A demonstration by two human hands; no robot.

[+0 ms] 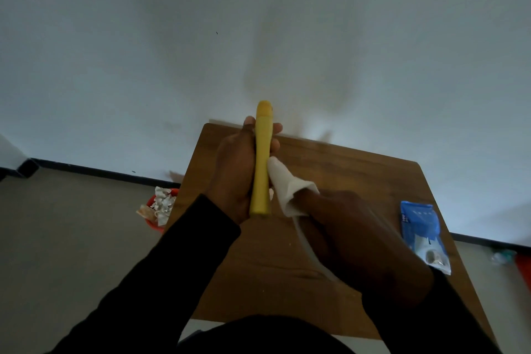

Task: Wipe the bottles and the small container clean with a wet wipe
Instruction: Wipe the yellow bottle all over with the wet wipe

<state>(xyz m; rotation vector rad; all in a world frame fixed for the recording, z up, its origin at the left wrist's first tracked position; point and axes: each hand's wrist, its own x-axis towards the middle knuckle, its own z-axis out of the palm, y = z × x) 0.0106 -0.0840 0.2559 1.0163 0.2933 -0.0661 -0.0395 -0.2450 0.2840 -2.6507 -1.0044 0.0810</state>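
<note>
My left hand (234, 172) grips a tall, slim yellow bottle (263, 158) upright above the wooden table (359, 181), fingers curled round its upper part. A white wet wipe (287, 184) is wrapped over the fingers of my right hand (350, 227), and its covered tip presses against the bottle's right side near the middle. Part of the wipe hangs down under my right hand. No other bottle or small container shows.
A blue pack of wet wipes (422, 233) lies at the table's right edge. On the floor to the left stands a red bin (159, 207) holding crumpled paper. A white wall rises behind the table. Something red lies on the floor at far right (524, 270).
</note>
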